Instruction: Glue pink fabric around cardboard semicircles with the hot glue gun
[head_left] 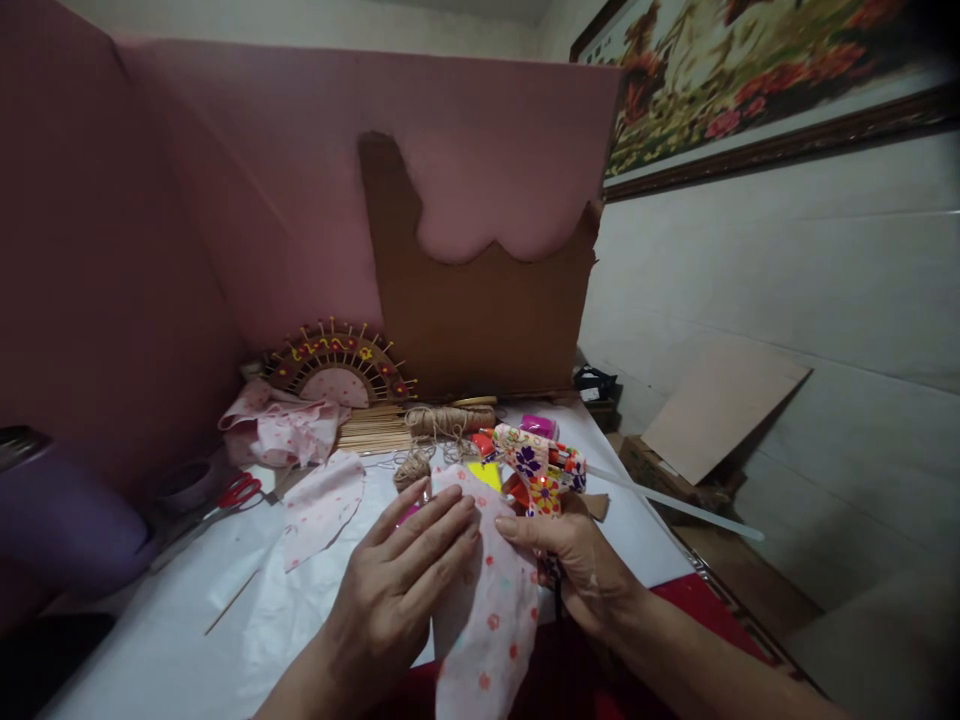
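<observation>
Pretty crowded here. Clocking from the dotted fabric piece [491, 620], front and centre in the hands: floral glue gun [541, 480] at 1, crowding the right hand [581, 555] (can't tell if it's gripped), twine ball [412, 472] at 11, second fabric piece [326, 508] and red-handled scissors [241, 490] around 10, thin stick [231, 602] at 9. Big cardboard panel [484, 320] stands at 12.

Fabric's long axis runs roughly 12 to 6, curved edge bulging toward 3. Left hand [409, 575] lies over its 10 o'clock side, fingers straight and close together; right thumb pinches the 2 o'clock edge.

Containers: cardboard box [651, 468] at 2, purple cylinder [64, 530] at 9, can't see inside either.
</observation>
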